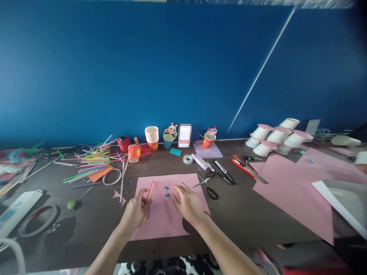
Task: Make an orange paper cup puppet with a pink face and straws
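Note:
My left hand (136,208) is closed around a few thin coloured sticks (150,191), pink, yellow and purple, held nearly upright above a pink paper sheet (160,229). Whether they are straws or paper strips is hard to tell. Over the same sheet, my right hand (186,200) has its fingers apart and bent, with no object visible in it. Just left of its fingertips, two small blue oval pieces (167,195) lie on the paper. Black-handled scissors (211,191) rest open at the sheet's right edge.
Loose coloured sticks (86,168) are heaped at left, near a tape roll (112,177). Paper cups (151,135) and decorated cups (208,141) line the wall. Pens (225,172) and a red utility knife (248,168) lie right of centre, before stacked white cups (275,135) and pink paper (298,198).

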Tool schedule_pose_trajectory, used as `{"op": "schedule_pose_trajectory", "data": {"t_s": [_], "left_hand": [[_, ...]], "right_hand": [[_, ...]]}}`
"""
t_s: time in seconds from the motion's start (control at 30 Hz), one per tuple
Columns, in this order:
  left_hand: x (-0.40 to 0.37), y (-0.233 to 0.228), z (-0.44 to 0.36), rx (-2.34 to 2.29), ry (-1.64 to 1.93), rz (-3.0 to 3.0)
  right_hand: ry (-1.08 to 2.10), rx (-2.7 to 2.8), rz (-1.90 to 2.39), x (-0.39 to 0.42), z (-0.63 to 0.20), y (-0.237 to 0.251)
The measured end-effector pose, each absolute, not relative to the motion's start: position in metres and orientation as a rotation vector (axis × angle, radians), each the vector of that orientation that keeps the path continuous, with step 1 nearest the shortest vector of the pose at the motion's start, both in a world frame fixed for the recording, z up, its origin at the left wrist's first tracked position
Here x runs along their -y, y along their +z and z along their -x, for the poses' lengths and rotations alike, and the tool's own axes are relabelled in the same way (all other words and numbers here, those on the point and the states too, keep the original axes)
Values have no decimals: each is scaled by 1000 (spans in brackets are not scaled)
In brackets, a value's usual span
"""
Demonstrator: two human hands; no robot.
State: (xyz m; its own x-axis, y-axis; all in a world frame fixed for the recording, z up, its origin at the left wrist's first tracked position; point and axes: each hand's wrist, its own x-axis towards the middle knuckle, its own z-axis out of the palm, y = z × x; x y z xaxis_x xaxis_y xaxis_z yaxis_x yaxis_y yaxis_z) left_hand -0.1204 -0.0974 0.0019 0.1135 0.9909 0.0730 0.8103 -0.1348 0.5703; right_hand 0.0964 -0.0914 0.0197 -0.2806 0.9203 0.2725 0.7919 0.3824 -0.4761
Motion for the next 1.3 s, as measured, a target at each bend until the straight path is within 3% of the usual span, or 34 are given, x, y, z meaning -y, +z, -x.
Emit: {"op": "schedule_pose_trajectory", "data": {"t_s": [0.17,0.43,0.83,1.13,1.3], "left_hand": [[102,14,121,-1851,706,-2328],[103,7,85,-1338,490,-2586],[90,12,78,-1381,237,-2666],[75,19,113,-1606,471,-2608],[53,15,187,-2104,647,-2430]], "right_hand": [[382,2345,1455,110,-93,18],[343,2378,1579,111,-88,16],[587,2457,1420,130,-99,25],[436,2406,1597,112,-89,23],[571,2425,1476,115,-86,26]]}}
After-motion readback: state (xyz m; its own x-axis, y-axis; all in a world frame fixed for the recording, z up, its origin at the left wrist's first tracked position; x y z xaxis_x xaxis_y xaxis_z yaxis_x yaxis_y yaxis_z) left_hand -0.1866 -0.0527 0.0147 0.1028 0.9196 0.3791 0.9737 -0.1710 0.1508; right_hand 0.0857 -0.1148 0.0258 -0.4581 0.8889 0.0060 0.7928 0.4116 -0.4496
